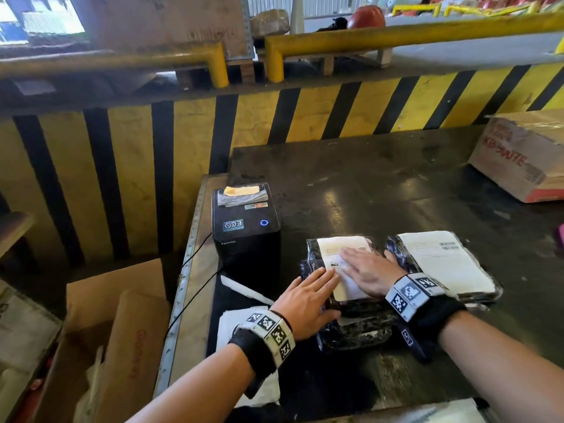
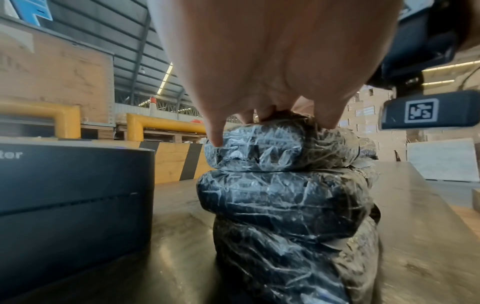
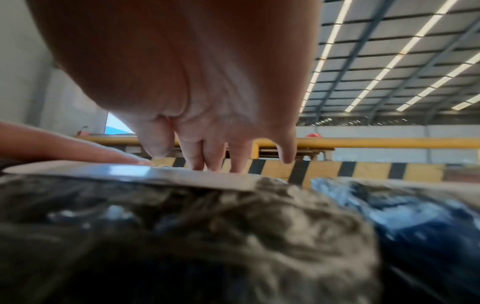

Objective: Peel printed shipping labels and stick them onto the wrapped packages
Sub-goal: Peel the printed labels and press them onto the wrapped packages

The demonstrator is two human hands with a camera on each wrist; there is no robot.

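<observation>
A stack of black film-wrapped packages (image 1: pixel 351 331) (image 2: pixel 285 195) (image 3: pixel 182 236) lies on the dark table. The top package carries a white shipping label (image 1: pixel 338 248) (image 3: pixel 145 174). My left hand (image 1: pixel 308 297) (image 2: pixel 259 82) lies flat with straight fingers on the label's left side. My right hand (image 1: pixel 369 267) (image 3: pixel 207 123) presses flat on the label from the right, fingers spread. A second wrapped package (image 1: pixel 494 296) (image 3: pixel 402 216) with its own white label (image 1: pixel 442 261) lies just right of the stack.
A black label printer (image 1: pixel 245 227) (image 2: pixel 72 205) stands left of the stack, its cable running off the table edge. White backing sheets (image 1: pixel 235 325) lie near my left wrist. A cardboard box (image 1: pixel 525 154) sits far right; more cardboard (image 1: pixel 116 331) on the floor left. A striped yellow-black barrier (image 1: pixel 274 123) is behind.
</observation>
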